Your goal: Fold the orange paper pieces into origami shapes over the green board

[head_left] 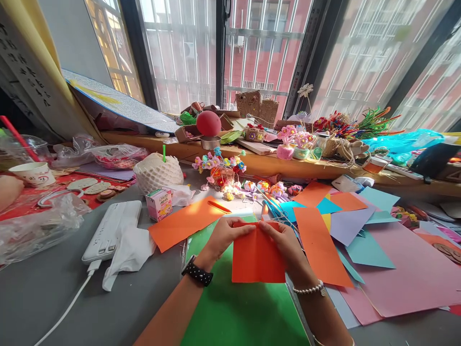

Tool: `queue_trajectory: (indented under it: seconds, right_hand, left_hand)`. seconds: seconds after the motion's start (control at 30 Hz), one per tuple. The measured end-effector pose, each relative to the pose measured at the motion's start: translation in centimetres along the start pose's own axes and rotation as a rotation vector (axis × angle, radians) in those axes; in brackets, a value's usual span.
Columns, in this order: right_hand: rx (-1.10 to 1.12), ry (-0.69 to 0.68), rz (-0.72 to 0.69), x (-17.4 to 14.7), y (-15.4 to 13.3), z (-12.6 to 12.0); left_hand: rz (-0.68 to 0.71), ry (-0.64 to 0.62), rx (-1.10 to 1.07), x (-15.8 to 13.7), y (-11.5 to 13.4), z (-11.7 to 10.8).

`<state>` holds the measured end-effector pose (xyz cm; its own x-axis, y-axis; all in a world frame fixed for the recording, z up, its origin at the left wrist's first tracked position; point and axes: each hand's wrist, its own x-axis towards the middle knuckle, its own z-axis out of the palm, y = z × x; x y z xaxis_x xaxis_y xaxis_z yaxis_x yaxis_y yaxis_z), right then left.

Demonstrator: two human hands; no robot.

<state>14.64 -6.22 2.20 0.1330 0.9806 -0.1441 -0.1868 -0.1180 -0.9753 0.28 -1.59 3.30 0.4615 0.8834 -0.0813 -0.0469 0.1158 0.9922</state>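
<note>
A square of orange paper [257, 262] with a vertical crease down its middle is held up between my two hands. My left hand [226, 235] pinches its top left edge, and my right hand [283, 238] pinches the top edge just right of the crease. The top edge appears folded over slightly under my thumbs. Beneath the paper lies a green board [223, 307]. Another orange sheet [183, 223] lies to the left of my hands, and an orange strip [320, 245] lies on the right.
At left are a white power bank [115, 228] with a cable, a tissue [129, 252], a small pink box [159, 205] and a peeled coconut [158, 173]. Coloured sheets, including a pink one [406, 274], spread at right. Yarn flowers [219, 170] stand behind; a red ball [209, 123] rests near the windowsill.
</note>
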Motion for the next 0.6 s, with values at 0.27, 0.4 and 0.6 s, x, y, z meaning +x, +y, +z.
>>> queue_trajectory:
  seconds: [0.27,0.4,0.6]
  right_hand:
    - [0.009,0.017,-0.027,0.1,0.0,0.1]
    - [-0.066,0.021,-0.046,0.5,0.4,-0.3]
    - [-0.123,0.073,-0.091,0.9,1.0,-0.7]
  left_hand:
    - [0.033,0.043,0.065,0.2,-0.2,0.1]
    - [0.015,0.070,0.048,0.2,-0.3,0.1]
    - [-0.032,-0.001,-0.039,0.2,-0.2,-0.1]
